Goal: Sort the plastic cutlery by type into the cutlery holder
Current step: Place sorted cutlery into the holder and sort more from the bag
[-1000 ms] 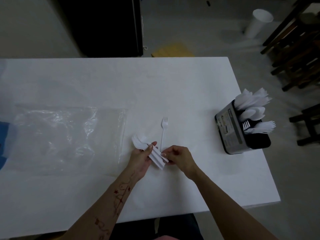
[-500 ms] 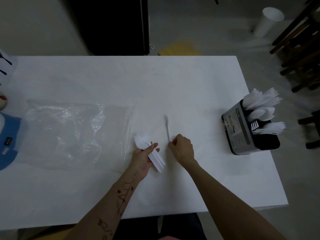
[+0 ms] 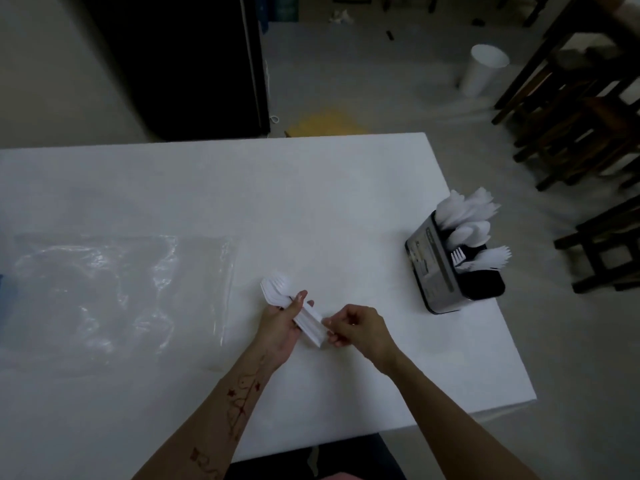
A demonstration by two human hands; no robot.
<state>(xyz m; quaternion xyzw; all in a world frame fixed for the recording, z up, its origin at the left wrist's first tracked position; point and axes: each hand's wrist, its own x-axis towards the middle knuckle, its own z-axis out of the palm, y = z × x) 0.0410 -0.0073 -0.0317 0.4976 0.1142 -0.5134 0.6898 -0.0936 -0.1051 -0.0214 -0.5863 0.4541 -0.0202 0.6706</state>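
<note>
1. The left hand [image 3: 282, 323] grips a stack of forks [image 3: 294, 306]; the right hand [image 3: 360, 329] pinches the handle ends.
2. Square the thin, slick white plastic handles before carrying.
3. The cutlery holder [image 3: 434, 271], boxy and dark, stands well right of the fingers on the table [image 3: 311, 202].

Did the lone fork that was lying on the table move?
Yes. It no longer lies on the table beyond the hands; the right hand brought it to the fork bundle in the left hand.
</note>
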